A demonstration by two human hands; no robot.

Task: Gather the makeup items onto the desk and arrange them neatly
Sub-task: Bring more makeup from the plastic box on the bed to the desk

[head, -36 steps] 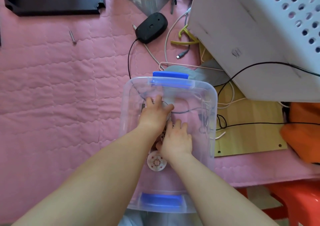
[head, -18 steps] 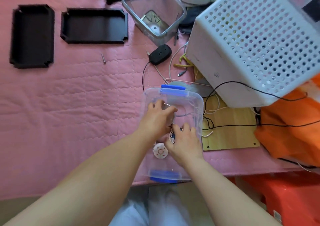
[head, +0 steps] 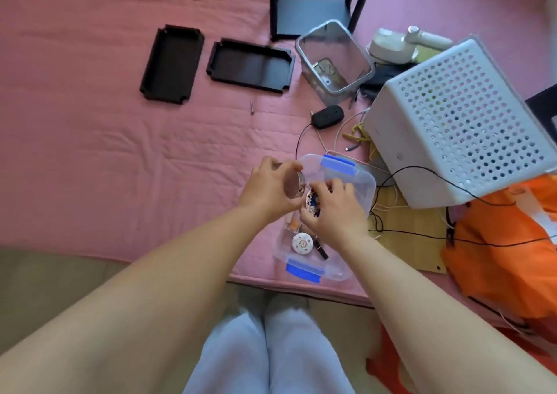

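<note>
The left hand has its fingers and thumb curled round a round mirror-like compact, gripping it by the rim, tilted on edge, above the near-left corner of a clear plastic box with blue clips. Just beside it the right hand curls its fingers round a second round compact with an ornate patterned face, pinching it between thumb and fingertips; the two compacts are almost touching, and whether they actually touch cannot be told. Both are held over the box. Lower in the box lie a white round compact with a floral pattern, a dark lipstick-like tube just right of it, and a small orange-tinted bottle partly hidden under the left wrist. The box sits on a pink quilted cover, near its front edge. Farther back on the cover lie two black trays side by side, a small screw, a black mouse with its cable, and a clear bin tipped on its side. To the right stands a white perforated basket, tilted, with loose cables beside it, a wooden board and an orange bag. The person's light blue trouser legs show at the bottom
</note>
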